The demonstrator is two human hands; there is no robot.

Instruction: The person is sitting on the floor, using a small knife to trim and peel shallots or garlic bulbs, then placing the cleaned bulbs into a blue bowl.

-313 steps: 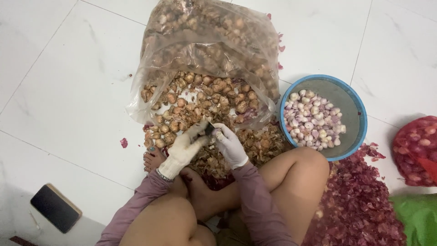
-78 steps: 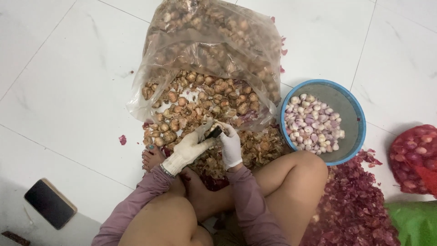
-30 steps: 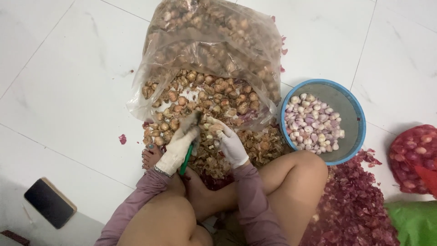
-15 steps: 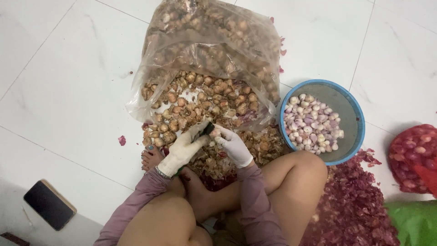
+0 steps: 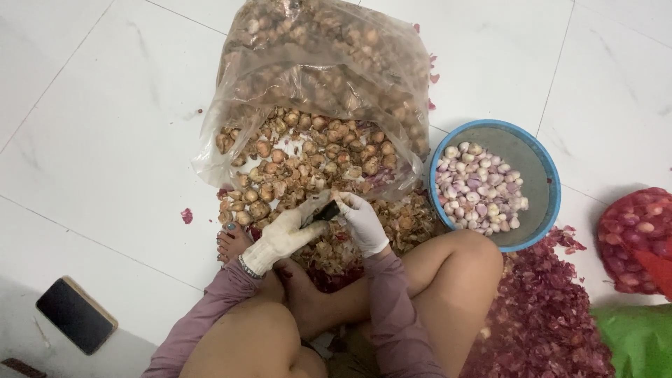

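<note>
I sit cross-legged on a white tile floor. My left hand [image 5: 285, 234] wears a knit glove and grips a small dark-handled knife [image 5: 323, 212]. My right hand [image 5: 361, 221] wears a thin white glove and pinches a small shallot against the blade. Both hands meet just above a heap of unpeeled brown shallots [image 5: 301, 168] that spills from a clear plastic bag [image 5: 329, 77]. A blue bowl [image 5: 542, 210] to my right holds peeled pale purple shallots [image 5: 479, 189].
Purple-red peelings [image 5: 546, 315] lie piled by my right knee. A red mesh sack of shallots [image 5: 640, 234] and a green bag [image 5: 640, 339] are at the far right. A dark phone [image 5: 75, 315] lies on the floor at the lower left.
One second ago my left hand reached down into the heap with the knife pointing down. Both hands have come together again, knife against a shallot.
</note>
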